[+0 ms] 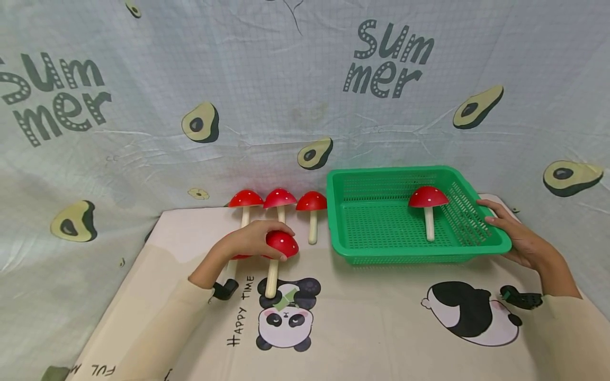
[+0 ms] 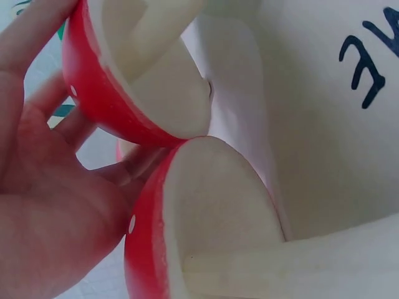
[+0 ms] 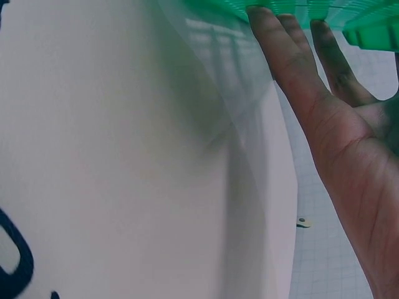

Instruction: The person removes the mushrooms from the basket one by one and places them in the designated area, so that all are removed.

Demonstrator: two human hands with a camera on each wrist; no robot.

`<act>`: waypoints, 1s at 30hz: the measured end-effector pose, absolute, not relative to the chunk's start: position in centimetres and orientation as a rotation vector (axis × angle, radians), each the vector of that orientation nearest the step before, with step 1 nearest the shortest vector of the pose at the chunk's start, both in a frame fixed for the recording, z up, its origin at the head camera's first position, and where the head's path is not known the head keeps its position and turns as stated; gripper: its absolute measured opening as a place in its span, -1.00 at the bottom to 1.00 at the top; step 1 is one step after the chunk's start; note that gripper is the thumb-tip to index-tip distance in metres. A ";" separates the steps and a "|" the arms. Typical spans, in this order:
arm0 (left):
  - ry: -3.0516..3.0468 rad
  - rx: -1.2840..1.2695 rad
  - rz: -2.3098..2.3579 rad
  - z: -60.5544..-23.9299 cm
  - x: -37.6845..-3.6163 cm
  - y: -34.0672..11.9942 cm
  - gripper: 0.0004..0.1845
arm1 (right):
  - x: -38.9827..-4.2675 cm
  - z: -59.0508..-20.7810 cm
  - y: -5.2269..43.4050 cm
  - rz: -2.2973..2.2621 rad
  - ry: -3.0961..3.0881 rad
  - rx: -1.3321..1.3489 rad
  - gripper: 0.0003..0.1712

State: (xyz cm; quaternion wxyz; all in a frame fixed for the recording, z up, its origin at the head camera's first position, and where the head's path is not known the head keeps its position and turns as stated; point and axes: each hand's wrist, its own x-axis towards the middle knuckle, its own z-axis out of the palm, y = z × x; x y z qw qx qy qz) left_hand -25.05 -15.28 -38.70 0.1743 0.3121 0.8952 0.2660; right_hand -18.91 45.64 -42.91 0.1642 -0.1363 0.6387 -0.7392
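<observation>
1. The left hand point(image 1: 250, 241) lies over the red caps of two toy mushrooms on the desk point(image 1: 381, 328), at about 9 o'clock from the green basket point(image 1: 352, 211).
2. Its grip is curled round the spotted mushroom point(image 1: 282, 244), whose pale stem points toward 6 o'clock and ends on a panda print point(image 1: 285, 323).
3. The left wrist view shows the palm point(image 2: 43, 205) against that red cap point(image 2: 146, 249), with a second cap point(image 2: 100, 93) touching it just above; fingers wrap the upper cap's edge.
4. That second mushroom point(image 1: 232, 264) is mostly hidden under the hand in the head view; only part of its stem shows.
5. Three more red mushrooms point(image 1: 279, 200) lie in a row at 12 o'clock from the left hand, just beside the basket's left wall.
6. The right hand point(image 1: 517, 238) holds the basket's right rim at 3 o'clock, thumb over the top edge.
7. In the right wrist view its fingers point(image 3: 280, 43) press up under the green rim point(image 3: 349, 15), so the grip is clamped on the basket.
8. One mushroom point(image 1: 428, 203) lies inside the basket, cap toward 12 o'clock, near the right wall.
9. An avocado-print cloth point(image 1: 305, 95) hangs behind the desk.
</observation>
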 end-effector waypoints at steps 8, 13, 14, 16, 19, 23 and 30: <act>2.565 0.827 0.780 -39.0 -25.2 -15.1 -0.39 | -19.0 -43.0 45.7 -2.115 1.795 -0.394 -0.47; 2.574 0.795 0.798 -39.0 -25.2 -15.0 -0.41 | -19.0 -43.0 45.7 -2.123 1.787 -0.397 -0.47; 2.575 0.796 0.794 -38.9 -25.2 -15.0 -0.41 | -19.0 -43.0 45.8 -2.122 1.788 -0.398 -0.47; 2.575 0.808 0.777 -38.9 -25.2 -15.0 -0.43 | -19.0 -43.0 45.8 -2.118 1.795 -0.399 -0.47; 2.569 0.831 0.747 -38.7 -25.2 -15.1 -0.43 | -19.0 -43.0 45.8 -2.110 1.815 -0.401 -0.47; 2.557 0.857 0.715 -38.5 -25.3 -15.2 -0.39 | -19.0 -43.0 45.8 -2.106 1.828 -0.407 -0.47; 2.514 0.840 0.745 -38.2 -25.2 -15.2 -0.28 | -18.9 -43.1 45.7 -2.102 1.833 -0.395 -0.47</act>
